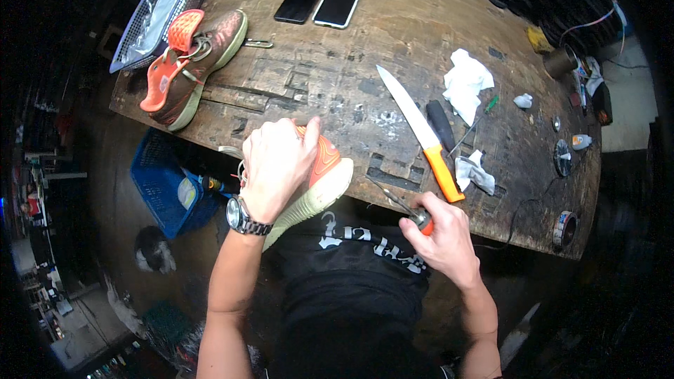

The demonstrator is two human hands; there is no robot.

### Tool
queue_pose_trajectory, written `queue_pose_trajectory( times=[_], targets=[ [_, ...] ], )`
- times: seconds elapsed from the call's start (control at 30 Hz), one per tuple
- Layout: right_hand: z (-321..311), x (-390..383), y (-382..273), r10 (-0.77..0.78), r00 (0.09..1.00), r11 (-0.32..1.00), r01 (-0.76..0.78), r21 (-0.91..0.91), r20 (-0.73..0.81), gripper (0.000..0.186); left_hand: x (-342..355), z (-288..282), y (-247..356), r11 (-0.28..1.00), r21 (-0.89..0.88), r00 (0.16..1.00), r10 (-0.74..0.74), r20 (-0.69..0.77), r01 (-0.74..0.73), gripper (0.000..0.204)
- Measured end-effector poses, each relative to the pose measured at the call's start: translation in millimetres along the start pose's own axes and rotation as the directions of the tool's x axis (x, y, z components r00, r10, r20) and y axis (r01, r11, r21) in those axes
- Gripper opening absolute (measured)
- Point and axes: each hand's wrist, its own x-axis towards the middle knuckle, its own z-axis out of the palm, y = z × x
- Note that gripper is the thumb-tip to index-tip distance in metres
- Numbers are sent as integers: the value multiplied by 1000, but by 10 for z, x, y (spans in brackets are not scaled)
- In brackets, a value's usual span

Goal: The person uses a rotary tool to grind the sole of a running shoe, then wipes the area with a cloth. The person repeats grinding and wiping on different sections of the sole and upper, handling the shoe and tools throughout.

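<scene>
My left hand [277, 161], with a watch [242, 217] on its wrist, is closed over a sneaker [328, 158] at the near table edge. The sneaker's orange heel points up and right, and its pale sole [312, 207] faces me; the hand hides much of the upper. In my right hand [446, 235] is a thin pointed tool [423, 220] with a dark and red handle. The slim shaft points up and left toward the sneaker, apart from it. The matching sneaker [200, 63] rests at the table's left, its orange insole sticking out.
An orange-handled knife [421, 126] lies on the worn wooden table [337, 70], blade pointing away. Beside it are a black-handled tool [439, 125] and crumpled white tissues [467, 84]. Two phones [338, 3] lie farther back. A blue basket [165, 182] stands below on the left.
</scene>
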Motion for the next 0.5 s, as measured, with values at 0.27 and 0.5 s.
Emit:
queue_pose_trajectory(
  times=[0.27,0.5],
  targets=[
    [155,258,29,-69,997,982,74,-176,33,26,230,132,68,999,53,992,-21,122,14,61],
    [261,191,7,-53,997,988,61,-143,65,24,281,213,48,998,58,994,-18,106,12,60]
  ],
)
